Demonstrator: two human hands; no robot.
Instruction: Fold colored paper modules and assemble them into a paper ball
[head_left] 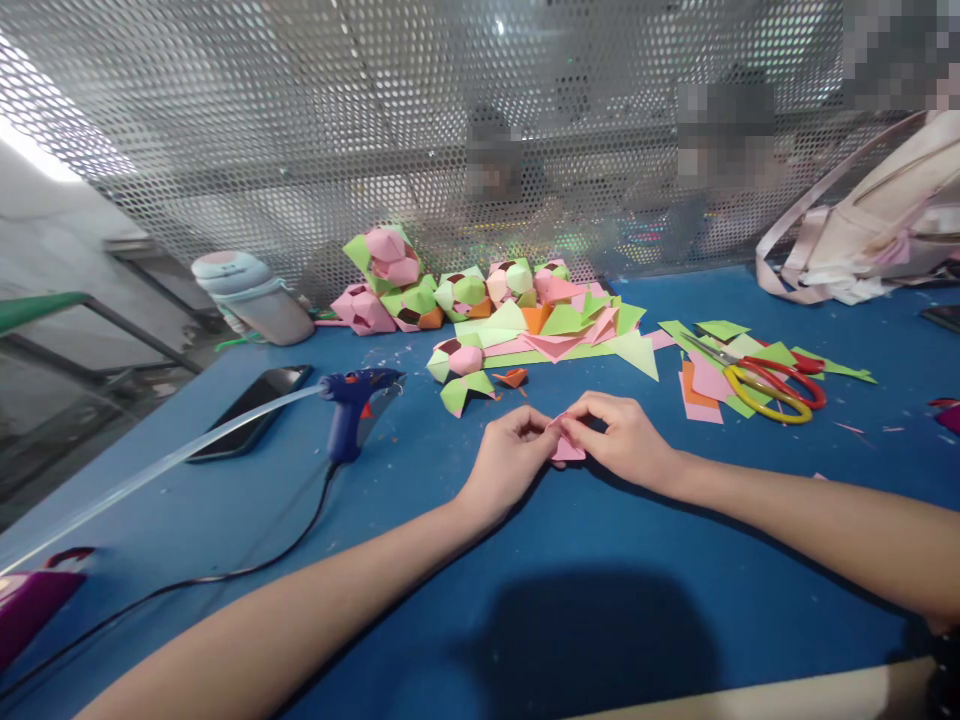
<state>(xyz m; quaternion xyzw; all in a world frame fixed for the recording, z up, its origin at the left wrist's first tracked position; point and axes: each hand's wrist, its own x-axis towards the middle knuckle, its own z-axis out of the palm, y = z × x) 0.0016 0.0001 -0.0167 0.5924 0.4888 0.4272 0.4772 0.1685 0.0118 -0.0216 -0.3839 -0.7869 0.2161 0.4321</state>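
Note:
Between my two hands is a small piece of pink paper (568, 452), low over the blue table. My left hand (510, 450) pinches it from the left with thumb and fingers. From the right, my right hand (619, 435) grips the same paper, its thumb and fingers pressed together. Just beyond my hands lie a small orange folded paper piece (512, 377) and a green folded piece (466, 392). A pink and green folded paper ball (455, 358) sits behind them. Several more such balls (390, 258) are piled farther back.
A blue glue gun (349, 405) with a long clear glue stick (225, 428) lies left, beside a phone (251, 410). Scissors (772, 390) rest on paper scraps at right. A bottle (255, 300), a bag (862, 220) and a perforated metal screen (300, 130) stand behind.

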